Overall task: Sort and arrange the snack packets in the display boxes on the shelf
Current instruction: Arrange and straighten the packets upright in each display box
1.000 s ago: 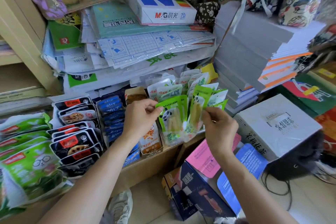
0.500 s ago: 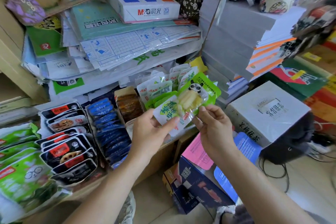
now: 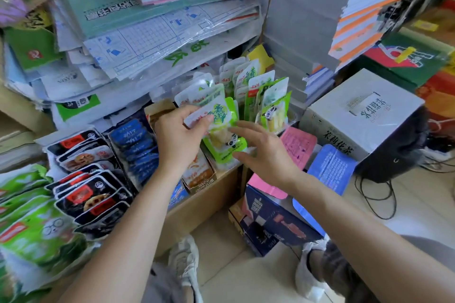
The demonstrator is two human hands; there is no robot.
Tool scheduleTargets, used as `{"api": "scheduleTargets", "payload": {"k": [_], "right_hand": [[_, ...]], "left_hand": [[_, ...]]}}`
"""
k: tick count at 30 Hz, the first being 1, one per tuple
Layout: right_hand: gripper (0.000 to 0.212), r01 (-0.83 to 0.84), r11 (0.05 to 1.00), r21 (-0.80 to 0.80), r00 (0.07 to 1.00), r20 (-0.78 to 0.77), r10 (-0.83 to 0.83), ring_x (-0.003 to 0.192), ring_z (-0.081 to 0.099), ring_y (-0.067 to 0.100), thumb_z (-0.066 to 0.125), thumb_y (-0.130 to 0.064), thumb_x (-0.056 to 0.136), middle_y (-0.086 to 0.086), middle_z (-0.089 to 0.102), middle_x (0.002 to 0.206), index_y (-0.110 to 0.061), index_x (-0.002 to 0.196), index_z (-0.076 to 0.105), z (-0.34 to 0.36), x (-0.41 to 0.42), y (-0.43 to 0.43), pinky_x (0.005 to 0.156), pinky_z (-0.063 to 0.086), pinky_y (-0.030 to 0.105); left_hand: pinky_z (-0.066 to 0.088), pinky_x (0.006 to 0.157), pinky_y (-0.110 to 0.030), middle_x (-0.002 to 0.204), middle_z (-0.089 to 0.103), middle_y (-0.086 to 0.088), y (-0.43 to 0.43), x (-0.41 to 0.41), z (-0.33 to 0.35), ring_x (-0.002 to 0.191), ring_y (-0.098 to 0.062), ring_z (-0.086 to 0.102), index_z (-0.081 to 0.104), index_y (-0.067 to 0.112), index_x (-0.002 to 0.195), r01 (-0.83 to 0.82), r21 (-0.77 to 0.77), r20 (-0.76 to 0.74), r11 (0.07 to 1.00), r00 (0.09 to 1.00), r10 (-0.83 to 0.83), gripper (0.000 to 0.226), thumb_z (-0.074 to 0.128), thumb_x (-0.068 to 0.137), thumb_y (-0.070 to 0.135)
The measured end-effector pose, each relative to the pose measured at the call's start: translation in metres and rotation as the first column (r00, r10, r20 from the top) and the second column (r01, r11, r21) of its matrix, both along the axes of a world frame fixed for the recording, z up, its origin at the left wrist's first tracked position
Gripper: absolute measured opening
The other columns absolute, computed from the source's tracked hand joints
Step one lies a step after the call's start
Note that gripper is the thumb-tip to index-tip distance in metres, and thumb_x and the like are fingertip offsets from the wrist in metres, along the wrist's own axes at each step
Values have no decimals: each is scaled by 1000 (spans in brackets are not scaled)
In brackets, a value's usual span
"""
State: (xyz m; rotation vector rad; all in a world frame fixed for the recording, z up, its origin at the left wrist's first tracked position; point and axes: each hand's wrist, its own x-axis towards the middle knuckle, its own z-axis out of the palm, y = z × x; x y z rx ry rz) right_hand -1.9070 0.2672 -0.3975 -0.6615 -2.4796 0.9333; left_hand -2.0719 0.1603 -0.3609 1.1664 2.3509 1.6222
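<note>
- Left hand: clamped on the green panda packet, thumb over its top end and fingers curled beneath. At least one more packet seems pinched along with it.
- Right hand: holds nothing, fingers spread and straight, at three o'clock of the packet. We cannot tell whether its fingertips touch the packet's edge.
- Green panda packet: held tilted in the air over the shelf front, at seven o'clock of the upright green row in its display box.
- Neighbours: blue packets at nine o'clock of the left hand, black packets at eight, an orange box at six.
- Hazard, as we judge it: the grip takes one end only, so the glossy film could slip free and drop toward the dark blue box on the floor at five o'clock.
- Hazard: the upright row stands loosely, and a packet pushed in hard could tip its neighbours forward.
- Hazard: two packets pinched together could go in as one and sit askew.
</note>
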Motion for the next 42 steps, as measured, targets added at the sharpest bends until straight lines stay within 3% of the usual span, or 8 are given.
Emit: {"api": "scheduleTargets", "payload": {"k": [4,8,13,18,23,30,38,42], "right_hand": [[49,-86,982,169,986,155,60,120,55,28,67,-24,92,7,51,147,-26,139,56,-13,1,-4,104,44,38],[42,-152,954,257,975,197,102,118,55,31,67,-31,92,9,58,139,-23,133,62,-12,6,4,104,44,41],[31,151,922,356,986,-126,-113,100,59,25,76,-17,85,1,69,111,-13,115,71,-1,16,23,83,54,42],[67,252,888,385,966,-50,-252,137,38,31,69,-34,88,1,35,158,-29,149,41,-8,14,54,107,42,47],[87,115,942,316,936,283,-210,152,3,35,60,-51,91,-12,-6,166,-44,156,2,-28,-7,78,119,23,56],[61,232,925,300,961,74,-265,133,36,38,68,-42,84,-12,41,149,-43,141,45,-8,-17,94,100,35,55],[69,129,934,332,989,-112,-97,149,23,21,70,-48,84,-7,35,158,-28,145,47,-2,-19,53,114,25,48],[89,-52,992,-116,994,-100,40,149,15,1,66,-57,85,-6,22,162,-19,156,27,5,-28,34,120,22,27]], "left_hand": [[55,65,-39,72,73,4,7,-8,-16,69,-21,69,71,28,79,66,-227,-76,972,993,-85,11,78,86,29],[57,86,-37,109,76,-4,5,-2,-17,99,-21,71,75,14,116,-8,-258,-206,966,977,-47,36,81,84,28],[51,92,-30,113,61,4,3,-1,-21,107,-17,61,71,17,119,25,-141,-396,990,915,-80,40,83,81,18],[33,103,-8,123,61,5,10,-4,-33,118,-12,51,67,16,130,17,-197,-426,980,899,-101,49,80,83,15],[51,92,-32,124,60,9,22,-13,-43,115,-15,47,65,20,134,10,-273,-419,962,899,-128,51,78,85,27],[49,96,-45,137,48,-4,26,5,-40,120,-26,43,53,22,145,-85,-217,-501,973,865,-36,73,82,79,38],[12,123,-21,168,5,-6,24,30,-45,156,-14,5,6,13,161,-97,2,-33,995,995,97,103,77,87,23],[12,126,-33,168,-4,10,29,20,-44,153,-3,0,-6,24,161,-69,-48,215,996,974,78,102,70,94,24]]}}
